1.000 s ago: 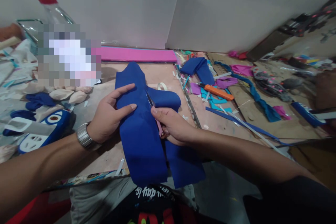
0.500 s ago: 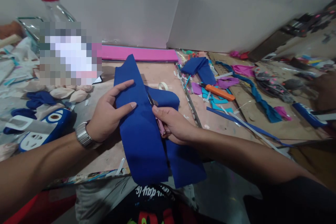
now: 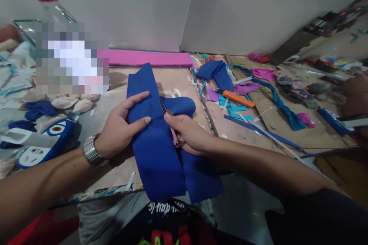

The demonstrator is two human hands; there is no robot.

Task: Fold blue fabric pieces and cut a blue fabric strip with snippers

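A long piece of blue fabric (image 3: 155,149) lies on the worktable and hangs over its near edge. My left hand (image 3: 120,126) presses flat on the fabric's left part, fingers stretched out. My right hand (image 3: 186,134) is closed round a slim pink-handled cutter (image 3: 169,126), whose dark blade points away from me into a slit in the blue fabric. The fabric's right flap curls beside the blade.
A pink roll (image 3: 146,58) lies along the wall. An orange cutter (image 3: 237,99), blue and purple scraps and strips litter the right side. A metal ruler (image 3: 205,109) lies right of the fabric. A bottle with a red cap (image 3: 47,4) and blue-white pieces (image 3: 43,143) sit at left.
The blade has crept a little farther along the slit, and the fabric's far tip lifted, then settled lower. Both hands stayed nearly where they were.
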